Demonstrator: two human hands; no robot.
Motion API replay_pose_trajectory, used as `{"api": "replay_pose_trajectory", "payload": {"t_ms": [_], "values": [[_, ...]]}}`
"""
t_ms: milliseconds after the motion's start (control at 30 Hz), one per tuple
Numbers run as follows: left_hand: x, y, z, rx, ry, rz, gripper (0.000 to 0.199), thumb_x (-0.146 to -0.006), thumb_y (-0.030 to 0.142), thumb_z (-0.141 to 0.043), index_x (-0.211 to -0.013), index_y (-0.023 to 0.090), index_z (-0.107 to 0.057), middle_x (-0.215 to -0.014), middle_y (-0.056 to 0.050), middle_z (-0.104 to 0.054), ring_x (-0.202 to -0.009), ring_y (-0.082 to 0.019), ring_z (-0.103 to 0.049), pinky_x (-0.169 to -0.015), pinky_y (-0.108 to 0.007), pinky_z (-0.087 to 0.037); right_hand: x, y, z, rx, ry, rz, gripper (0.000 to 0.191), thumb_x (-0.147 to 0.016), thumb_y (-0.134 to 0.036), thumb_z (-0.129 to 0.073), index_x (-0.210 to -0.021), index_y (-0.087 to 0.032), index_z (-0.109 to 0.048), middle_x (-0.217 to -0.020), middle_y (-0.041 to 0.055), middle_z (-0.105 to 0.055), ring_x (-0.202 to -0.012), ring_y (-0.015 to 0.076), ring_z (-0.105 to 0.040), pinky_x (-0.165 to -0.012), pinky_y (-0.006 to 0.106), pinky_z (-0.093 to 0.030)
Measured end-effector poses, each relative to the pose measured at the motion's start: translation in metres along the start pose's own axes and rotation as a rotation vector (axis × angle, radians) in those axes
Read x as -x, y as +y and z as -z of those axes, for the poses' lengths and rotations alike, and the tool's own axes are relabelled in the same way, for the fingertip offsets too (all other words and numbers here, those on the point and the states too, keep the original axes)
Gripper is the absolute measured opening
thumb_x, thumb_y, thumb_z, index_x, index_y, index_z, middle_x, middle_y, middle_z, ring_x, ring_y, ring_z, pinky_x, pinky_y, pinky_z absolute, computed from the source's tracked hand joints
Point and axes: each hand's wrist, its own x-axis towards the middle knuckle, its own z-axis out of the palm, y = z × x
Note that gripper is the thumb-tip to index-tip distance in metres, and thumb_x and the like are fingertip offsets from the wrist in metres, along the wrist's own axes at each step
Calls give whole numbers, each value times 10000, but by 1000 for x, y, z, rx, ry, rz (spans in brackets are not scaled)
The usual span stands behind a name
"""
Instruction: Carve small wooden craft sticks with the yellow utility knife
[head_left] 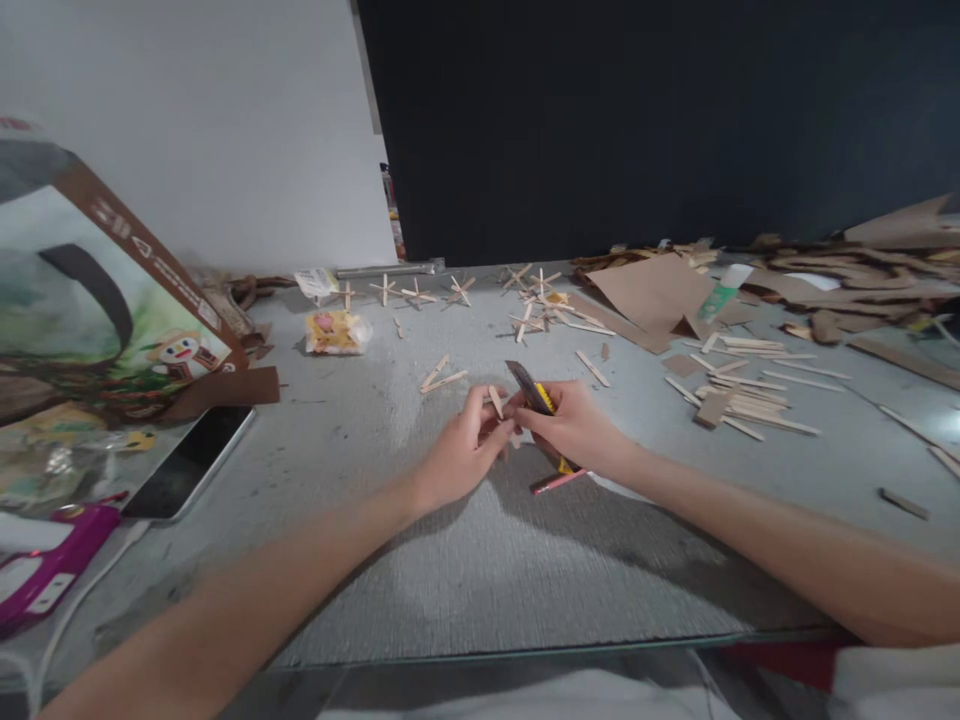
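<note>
Near the middle of the table, my left hand (466, 447) pinches a short wooden craft stick (496, 402) between thumb and fingers. Close against it, my right hand (576, 425) is closed around a yellow and black utility knife (545, 398), its blade pointing up and away to the left. The fingertips of both hands meet at the stick, so part of it is hidden. Under my right hand lies a pink pencil (559, 482). Just beyond my left hand, two loose craft sticks (444, 381) rest on the table.
Star-shaped stick pieces (385, 289) stand along the back, with a yellow snack packet (335, 332) nearby. At right are piled craft sticks (750, 395), brown cardboard (645, 290) and a glue stick (724, 292). A phone (193, 462), purple glue gun (60, 560) and printed box (112, 290) occupy the left.
</note>
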Motion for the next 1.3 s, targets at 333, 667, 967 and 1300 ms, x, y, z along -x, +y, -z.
{"api": "replay_pose_trajectory", "payload": {"t_ms": [333, 667, 967, 1300], "values": [[0, -4, -3, 147, 0, 99, 567, -1000, 210, -518, -1521, 304, -317, -737, 33, -685, -539, -191, -698, -538, -360, -609, 5, -9, 1, 341, 83, 117, 266, -913, -422, -561, -750, -212, -579, -635, 7, -614, -581, 153, -499, -571, 295, -354], [-7, -3, 4, 231, 47, 107, 646, -995, 230, -505, -1596, 242, -266, -702, 43, -625, -533, -159, -613, -552, -319, -522, 2, -10, 7, 285, 112, 93, 328, -937, -500, -565, -768, -219, -544, -575, -51, -461, -510, 119, -400, -516, 284, -298], [-4, 3, 4, 397, -136, 121, 563, -994, 409, -585, -1468, 179, -386, -650, 84, -540, -503, -113, -537, -549, -266, -398, -2, -6, 9, 17, -12, 34, 361, -919, -570, -642, -918, -211, -605, -482, -99, -432, -401, 104, -391, -412, 244, -313], [1, 3, -1, -15, -30, 146, 340, -1064, 426, -397, -1016, 186, -633, -617, 56, -558, -440, -84, -480, -501, -234, -368, -2, -6, 14, 203, 107, 76, 329, -980, -541, -542, -1062, -222, -535, -551, -92, -465, -443, 128, -429, -469, 257, -315]]}}
